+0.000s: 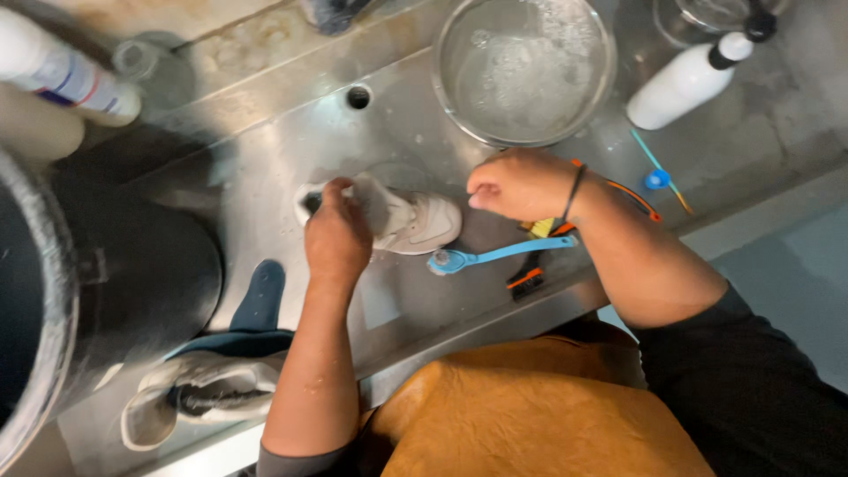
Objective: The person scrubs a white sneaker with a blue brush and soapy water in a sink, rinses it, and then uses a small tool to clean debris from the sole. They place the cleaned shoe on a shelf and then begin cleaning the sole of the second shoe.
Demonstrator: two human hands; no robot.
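Head view: a white sneaker [402,221] lay on its side on the steel sink counter [291,141], mid-wash by the look of it.

The left hand [336,237] gripped the shoe's heel end, fingers curled shut on it; the right hand [521,184] hovered in a closed fist just beside the toe, its contents hidden. A blue brush [495,256] lay just below the shoe, a bowl of soapy water [523,66] above; scrubbing seemingly called for that brush.
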